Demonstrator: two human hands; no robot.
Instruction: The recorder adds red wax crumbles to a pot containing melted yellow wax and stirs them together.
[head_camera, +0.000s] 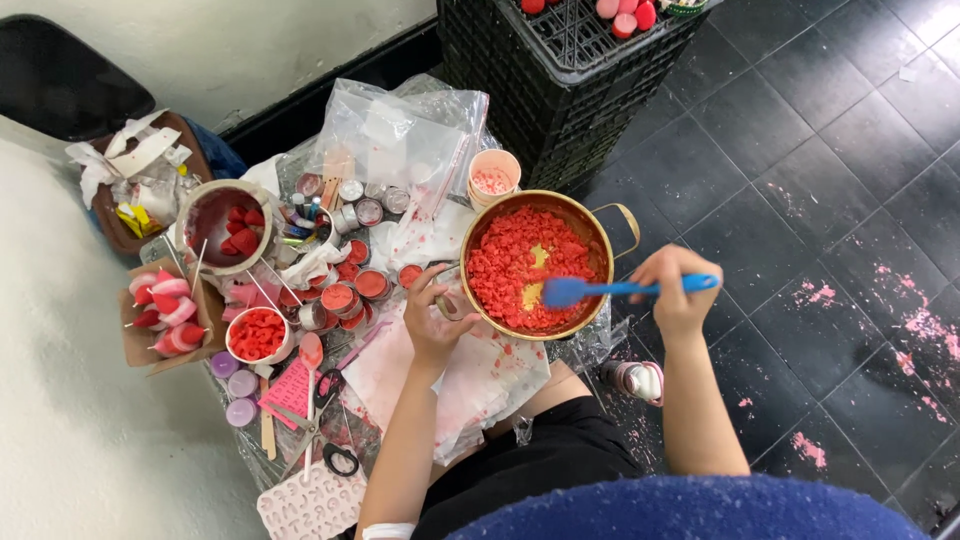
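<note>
Tiled floor; right grip clenching blue spatula.

Hidden / cut off / unclear

Black crate cut by top edge, stuff on it only partly in view. Left hand covers pot rim's near side, so grip unclear. Spatula handle end hidden in right hand. Pink mold cut off at bottom. Small tins too small to tell contents.
</note>
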